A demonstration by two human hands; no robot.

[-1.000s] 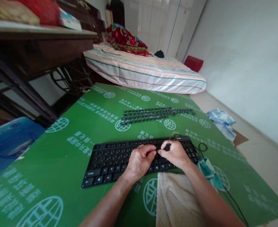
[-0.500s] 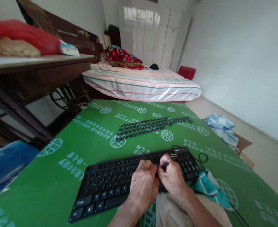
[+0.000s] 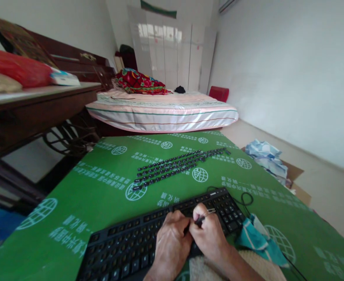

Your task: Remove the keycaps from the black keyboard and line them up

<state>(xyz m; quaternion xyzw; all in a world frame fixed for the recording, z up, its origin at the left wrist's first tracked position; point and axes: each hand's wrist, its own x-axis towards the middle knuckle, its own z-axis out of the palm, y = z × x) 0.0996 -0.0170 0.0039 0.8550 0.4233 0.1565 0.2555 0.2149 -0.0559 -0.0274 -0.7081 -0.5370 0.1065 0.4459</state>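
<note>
A black keyboard (image 3: 122,240) lies across the near part of the green table. Most of its main rows are bare of keycaps, while caps still sit on the bottom rows. My right hand (image 3: 208,234) is closed around a keycap puller (image 3: 200,221) with a dark handle; its wire prongs point up and to the right. Against it rests my left hand (image 3: 173,238), fingers curled together over the keyboard's right-centre; whatever they pinch is hidden. Farther back, loose keycaps (image 3: 166,171) are lined up in several slanting rows.
A teal-and-white cloth (image 3: 255,234) and a beige cloth (image 3: 261,265) lie right of the keyboard, near its looped cable (image 3: 247,200). Beyond the green table (image 3: 96,195) is a bed (image 3: 160,113). A sewing-machine table (image 3: 43,101) stands left; crumpled packaging (image 3: 267,156) lies right on the floor.
The camera view has tilted up and shifted slightly, so the table and keyboard sit lower and farther left. Both hands stay together over the same area, with the puller still in my right hand.
</note>
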